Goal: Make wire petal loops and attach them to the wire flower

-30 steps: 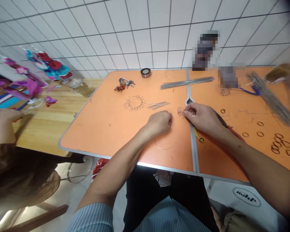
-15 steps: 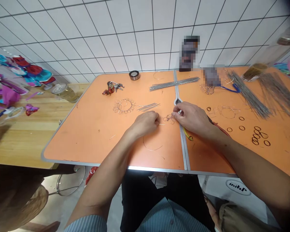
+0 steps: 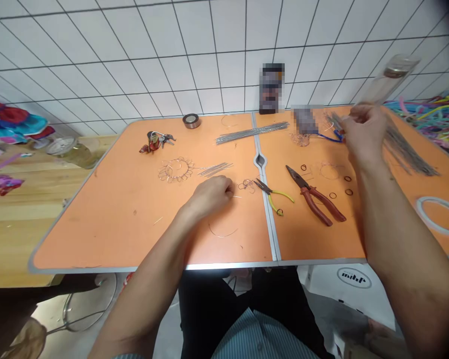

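My left hand (image 3: 214,193) rests on the orange table with its fingers closed, a short thin wire (image 3: 237,197) sticking out from them. Just right of it lies a small wire flower of bent loops (image 3: 247,185). Yellow-handled pliers (image 3: 271,191) lie beside that across the table's seam. My right hand (image 3: 366,132) is at the back right, over the bundles of straight wires (image 3: 406,147). Its fingers are partly curled, the thumb apart from them. Larger red-handled pliers (image 3: 310,193) lie between the hands. A round looped wire piece (image 3: 175,170) lies left of a small wire bundle (image 3: 216,169).
Black tape (image 3: 190,120) and keys (image 3: 160,141) lie at the back left. A phone (image 3: 271,92) leans on the tiled wall. Behind my right hand stands a clear jar (image 3: 387,82). A white ring (image 3: 439,215) and dark small rings (image 3: 348,192) lie at right.
My right hand has left the small wire flower and reached back right to the wire bundles, uncovering both pliers. My left hand stays by the flower. The view has turned slightly right.
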Motion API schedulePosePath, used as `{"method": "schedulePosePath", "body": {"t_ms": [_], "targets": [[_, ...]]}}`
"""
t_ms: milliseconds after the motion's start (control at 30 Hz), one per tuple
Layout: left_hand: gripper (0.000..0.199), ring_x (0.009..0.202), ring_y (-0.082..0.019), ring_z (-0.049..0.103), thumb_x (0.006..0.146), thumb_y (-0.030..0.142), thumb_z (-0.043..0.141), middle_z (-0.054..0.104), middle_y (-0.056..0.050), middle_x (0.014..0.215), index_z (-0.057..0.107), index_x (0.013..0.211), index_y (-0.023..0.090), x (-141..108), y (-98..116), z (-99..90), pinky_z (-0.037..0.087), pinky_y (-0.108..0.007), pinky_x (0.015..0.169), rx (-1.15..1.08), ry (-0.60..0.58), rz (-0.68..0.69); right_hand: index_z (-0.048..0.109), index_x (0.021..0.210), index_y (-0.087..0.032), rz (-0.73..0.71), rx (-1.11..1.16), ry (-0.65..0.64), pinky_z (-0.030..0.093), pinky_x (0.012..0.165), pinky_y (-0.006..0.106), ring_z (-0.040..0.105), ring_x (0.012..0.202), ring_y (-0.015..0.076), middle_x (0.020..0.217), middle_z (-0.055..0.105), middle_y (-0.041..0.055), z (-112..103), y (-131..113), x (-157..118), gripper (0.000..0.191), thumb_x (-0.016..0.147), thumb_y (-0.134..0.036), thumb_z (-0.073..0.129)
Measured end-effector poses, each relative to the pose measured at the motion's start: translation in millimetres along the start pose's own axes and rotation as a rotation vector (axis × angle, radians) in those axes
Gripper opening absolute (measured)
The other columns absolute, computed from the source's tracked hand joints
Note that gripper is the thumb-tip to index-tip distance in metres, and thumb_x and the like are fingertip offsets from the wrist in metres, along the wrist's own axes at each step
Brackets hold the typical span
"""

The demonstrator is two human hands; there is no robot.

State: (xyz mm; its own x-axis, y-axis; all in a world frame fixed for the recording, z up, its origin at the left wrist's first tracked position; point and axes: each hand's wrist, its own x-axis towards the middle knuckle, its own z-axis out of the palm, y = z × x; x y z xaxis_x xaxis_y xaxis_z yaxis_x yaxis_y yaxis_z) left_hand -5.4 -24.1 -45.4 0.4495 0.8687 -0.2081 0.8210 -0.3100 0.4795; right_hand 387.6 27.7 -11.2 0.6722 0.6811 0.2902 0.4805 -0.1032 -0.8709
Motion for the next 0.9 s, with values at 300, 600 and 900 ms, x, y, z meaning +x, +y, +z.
{"method": "schedulePosePath", "body": {"t_ms": [300,600,900], "targets": [[0.026,0.072,-0.019,0.042,0.083,0.009,0.057,0.053,-0.003,0.076,0.041,0.067,0.022,2,1,-1.0,0.026,-0.037,0.071,-0.003,0.028,-0.015,0.061,0.100,-0.015,0.347,0.203,-0.292,0.041,0.069,0.023,0.056,0.065,0.0035,0.079,0.065,-0.0018,11,23,-7,0.009,0.105,-0.018,0.068],[0.022,0.072,-0.019,0.043,0.080,0.011,0.059,0.054,-0.002,0.076,0.045,0.069,0.023,3,0,-1.0,0.027,-0.037,0.070,-0.051,0.079,-0.026,0.060,0.100,-0.015,0.387,0.342,-0.346,0.047,0.071,0.020,0.057,0.064,0.0022,0.072,0.068,-0.0044,25,34,-4,0.011,0.106,-0.016,0.070],[0.011,0.076,-0.019,0.054,0.085,0.016,0.059,0.067,-0.002,0.080,0.058,0.076,0.023,7,-6,2.5,0.034,-0.035,0.071,-0.107,0.167,-0.020,0.065,0.096,-0.016,0.292,0.386,-0.322,0.055,0.065,0.017,0.061,0.066,0.0034,0.081,0.073,-0.0011,25,14,-12,0.014,0.100,-0.018,0.078]]}}
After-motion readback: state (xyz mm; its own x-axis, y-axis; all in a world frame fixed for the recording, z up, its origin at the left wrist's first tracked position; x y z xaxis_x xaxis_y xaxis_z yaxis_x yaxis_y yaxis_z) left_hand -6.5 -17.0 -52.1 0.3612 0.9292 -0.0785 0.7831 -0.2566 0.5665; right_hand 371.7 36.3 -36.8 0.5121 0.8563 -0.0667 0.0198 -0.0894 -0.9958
